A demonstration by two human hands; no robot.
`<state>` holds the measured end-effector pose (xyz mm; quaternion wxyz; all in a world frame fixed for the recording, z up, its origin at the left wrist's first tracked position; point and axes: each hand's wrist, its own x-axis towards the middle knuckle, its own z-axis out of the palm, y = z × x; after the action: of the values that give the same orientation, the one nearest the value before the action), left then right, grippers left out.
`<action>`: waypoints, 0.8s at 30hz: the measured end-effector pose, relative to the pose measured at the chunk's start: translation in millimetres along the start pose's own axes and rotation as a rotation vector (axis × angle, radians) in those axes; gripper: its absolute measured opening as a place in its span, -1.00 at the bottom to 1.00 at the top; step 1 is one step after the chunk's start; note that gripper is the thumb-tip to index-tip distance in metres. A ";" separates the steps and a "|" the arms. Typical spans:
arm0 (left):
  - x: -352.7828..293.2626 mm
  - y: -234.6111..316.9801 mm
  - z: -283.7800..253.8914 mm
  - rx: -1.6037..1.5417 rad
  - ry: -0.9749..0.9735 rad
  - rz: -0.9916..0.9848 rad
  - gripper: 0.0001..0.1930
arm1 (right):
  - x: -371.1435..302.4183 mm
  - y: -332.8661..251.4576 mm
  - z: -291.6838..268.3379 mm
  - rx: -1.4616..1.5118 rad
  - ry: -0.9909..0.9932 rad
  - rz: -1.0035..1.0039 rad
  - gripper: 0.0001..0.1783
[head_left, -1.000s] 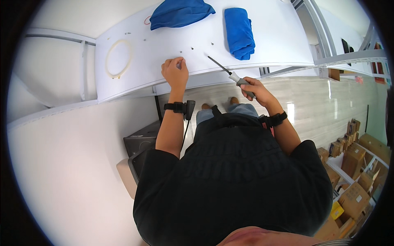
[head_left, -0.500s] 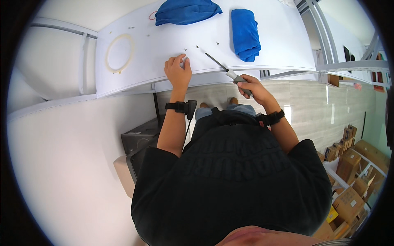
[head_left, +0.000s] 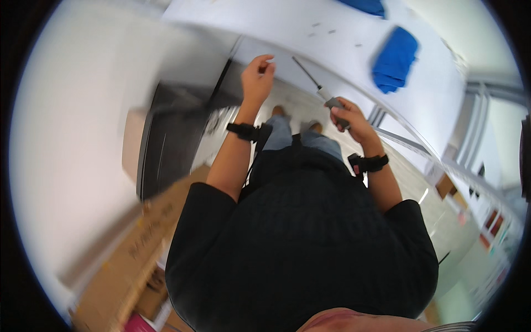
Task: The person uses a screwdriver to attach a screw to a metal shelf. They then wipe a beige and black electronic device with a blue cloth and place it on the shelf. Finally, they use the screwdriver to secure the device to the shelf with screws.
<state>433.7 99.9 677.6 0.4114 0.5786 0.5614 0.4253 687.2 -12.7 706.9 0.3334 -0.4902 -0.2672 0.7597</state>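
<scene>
My right hand (head_left: 350, 119) is wrapped round the grey handle of a screwdriver (head_left: 327, 97), whose long dark shaft points up and to the left, over the near edge of the white table (head_left: 265, 25). Off that same edge, to the left of the screwdriver tip, is my left hand (head_left: 258, 80). Its fingers are curled toward the thumb, and whatever may be between them is too small or hidden to make out. Several small screw-like pieces (head_left: 332, 31) lie on the table beyond the screwdriver, smeared by motion.
A folded blue cloth (head_left: 396, 60) lies on the table at right, with part of another blue cloth (head_left: 365, 5) at the top edge. A black cabinet-like box (head_left: 177, 138) stands on the left, near large cardboard boxes (head_left: 133, 249). Metal framing (head_left: 406, 141) runs along the table's right front.
The view has swung round, so the table now sits higher and tilted. My left hand has come off the tabletop to its near side. The screwdriver stays in my right hand.
</scene>
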 end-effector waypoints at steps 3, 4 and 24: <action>-49.1 -42.6 -38.0 -0.336 -0.074 -0.362 -0.72 | 30.4 15.5 23.6 -0.142 -0.128 0.139 -0.68; -65.7 -40.8 -54.3 -0.409 -0.070 -0.491 -0.70 | 36.5 17.4 37.4 -0.204 -0.150 0.163 -0.68; -293.7 -176.4 -268.8 -1.051 0.410 -0.801 -0.72 | 43.0 225.4 280.7 -0.323 -0.288 0.433 -0.59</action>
<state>122.1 -188.5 581.0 0.6480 -0.0414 0.5178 0.5571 360.2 -145.0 623.1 0.0402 -0.4694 -0.3184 0.8226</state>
